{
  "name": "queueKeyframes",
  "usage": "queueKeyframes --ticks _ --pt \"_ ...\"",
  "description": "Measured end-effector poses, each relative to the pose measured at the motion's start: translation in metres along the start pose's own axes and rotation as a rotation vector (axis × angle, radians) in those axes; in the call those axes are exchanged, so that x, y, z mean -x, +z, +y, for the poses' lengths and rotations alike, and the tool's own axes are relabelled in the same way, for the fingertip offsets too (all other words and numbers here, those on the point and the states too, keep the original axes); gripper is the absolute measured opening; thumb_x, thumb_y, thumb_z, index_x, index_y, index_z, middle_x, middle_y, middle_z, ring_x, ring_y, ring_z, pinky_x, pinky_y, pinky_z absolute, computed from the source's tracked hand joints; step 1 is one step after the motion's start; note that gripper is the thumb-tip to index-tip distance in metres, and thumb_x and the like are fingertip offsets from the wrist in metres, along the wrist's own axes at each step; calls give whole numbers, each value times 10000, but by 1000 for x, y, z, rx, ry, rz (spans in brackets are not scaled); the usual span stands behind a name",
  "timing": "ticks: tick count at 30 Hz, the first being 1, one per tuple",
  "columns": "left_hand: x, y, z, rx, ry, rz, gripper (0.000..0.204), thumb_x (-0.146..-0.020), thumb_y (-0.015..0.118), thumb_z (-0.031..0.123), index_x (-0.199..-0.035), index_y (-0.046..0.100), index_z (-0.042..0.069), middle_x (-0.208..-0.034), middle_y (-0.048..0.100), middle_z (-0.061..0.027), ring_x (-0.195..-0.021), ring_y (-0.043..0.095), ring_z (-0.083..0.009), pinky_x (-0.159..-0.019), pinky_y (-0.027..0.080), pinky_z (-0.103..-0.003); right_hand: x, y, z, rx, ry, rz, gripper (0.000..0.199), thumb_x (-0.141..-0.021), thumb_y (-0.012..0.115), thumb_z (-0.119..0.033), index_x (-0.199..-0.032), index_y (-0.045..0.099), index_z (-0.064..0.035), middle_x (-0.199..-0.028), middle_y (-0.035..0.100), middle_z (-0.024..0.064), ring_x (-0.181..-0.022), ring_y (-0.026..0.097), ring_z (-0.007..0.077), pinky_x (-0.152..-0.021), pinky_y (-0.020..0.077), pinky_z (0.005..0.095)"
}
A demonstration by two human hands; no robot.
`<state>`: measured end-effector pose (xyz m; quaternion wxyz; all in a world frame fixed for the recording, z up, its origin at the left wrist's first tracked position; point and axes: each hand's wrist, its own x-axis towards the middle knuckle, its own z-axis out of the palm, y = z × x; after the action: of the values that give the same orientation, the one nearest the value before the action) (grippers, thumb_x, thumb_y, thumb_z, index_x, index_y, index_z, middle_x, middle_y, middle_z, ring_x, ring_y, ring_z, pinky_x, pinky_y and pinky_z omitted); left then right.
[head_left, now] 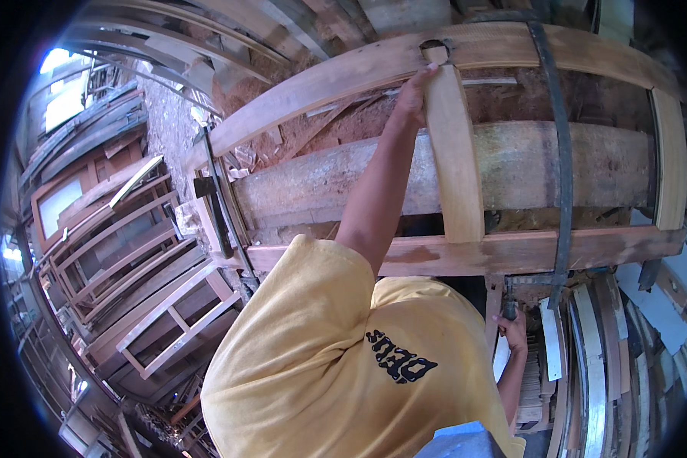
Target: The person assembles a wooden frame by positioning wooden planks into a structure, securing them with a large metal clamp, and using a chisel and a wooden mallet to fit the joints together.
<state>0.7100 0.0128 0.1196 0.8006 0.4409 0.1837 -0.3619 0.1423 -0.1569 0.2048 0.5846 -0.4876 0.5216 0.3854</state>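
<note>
A large wooden frame lies in front of me, with a curved far rail, a straight near rail and a wide pale crosspiece between them. My left hand grips the crosspiece's left edge where it meets the far rail; some fingers are hidden. At that joint, a dark rounded gap shows in the rail. Low on the right, below the near rail, my right hand is closed around a dark handle with a thin metal shaft; its kind is unclear.
A dark metal bar clamp spans the frame on the right, and another clamp crosses its left end. Under the frame is a thick, worn plank. Wooden window frames are stacked at left; wood strips stand at lower right.
</note>
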Motion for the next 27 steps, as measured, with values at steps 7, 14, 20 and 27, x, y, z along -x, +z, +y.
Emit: queueKeyframes --ticks 7,14,20,27 --pt "-19 -10 -13 30 52 34 490 -816 834 361 -1133 665 29 -998 706 -93 -877 703 -231 -808 592 -425 12 66 0 568 -501 880 337 -821 811 -181 -1068 631 -38 -864 690 172 -781 691 362 -707 539 420" --pt "-9 -12 -1 -115 102 129 542 -874 772 464 -1173 654 27 -1020 700 -116 -919 700 -251 -847 583 -450 -3 48 -3 756 -291 798 327 -834 747 -122 -1132 652 -24 -910 712 255 -899 704 424 -755 540 492" --pt "-13 14 -23 24 3 92 667 -747 859 469 -1184 660 6 -1030 704 -151 -922 697 -302 -895 563 -486 20 6 -25 93 -259 -8 76 -854 658 -86 -922 671 -54 -780 625 51 -699 596 187 -689 502 339" --pt "38 -36 -9 -1051 250 497 683 -882 688 531 -1204 663 -71 -1161 688 -289 -1060 686 -409 -934 533 -460 -32 -18 -15 384 -468 13 80 -870 662 -105 -943 666 -72 -802 624 40 -670 580 164 -652 491 324"
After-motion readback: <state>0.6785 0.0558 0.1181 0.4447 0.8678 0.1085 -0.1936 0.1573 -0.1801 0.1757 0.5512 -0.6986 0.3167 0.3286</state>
